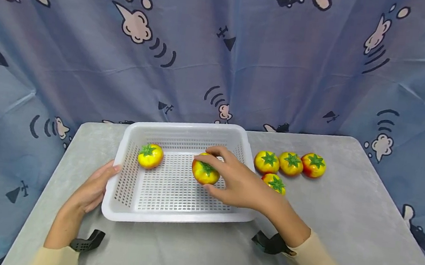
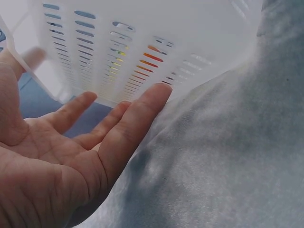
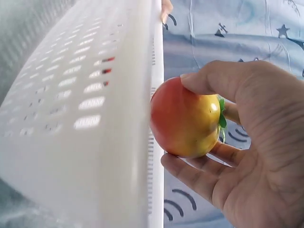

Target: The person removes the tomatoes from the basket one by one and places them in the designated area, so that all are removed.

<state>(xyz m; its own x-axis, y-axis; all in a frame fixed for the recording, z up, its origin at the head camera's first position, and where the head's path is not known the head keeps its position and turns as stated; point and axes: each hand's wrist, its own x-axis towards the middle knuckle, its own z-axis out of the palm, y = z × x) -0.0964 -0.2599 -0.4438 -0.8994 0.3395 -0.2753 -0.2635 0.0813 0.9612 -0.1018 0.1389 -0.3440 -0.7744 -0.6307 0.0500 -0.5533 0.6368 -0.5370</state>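
Note:
A white perforated plastic basket [image 1: 171, 215] sits on the grey table. My left hand [image 1: 93, 186] grips its left side, thumb over the rim and fingers [image 2: 135, 116] along the outer wall. Between the thumb and fingers of my right hand [image 1: 236, 180] is a yellow-red tomato [image 1: 204, 173] with a green star-shaped top, held over the right half of the basket. In the right wrist view this tomato [image 3: 183, 118] shows above the basket's rim [image 3: 156, 190]. Another tomato [image 1: 150, 156] lies inside the basket at the left.
Right of the basket, three tomatoes stand in a row: a near one [image 1: 266, 162], a middle one [image 1: 290, 163] and a far one [image 1: 313, 165]. One more tomato [image 1: 274, 183] lies in front, partly behind my right forearm. A patterned blue curtain [image 1: 189, 60] hangs behind the table [image 1: 352, 218].

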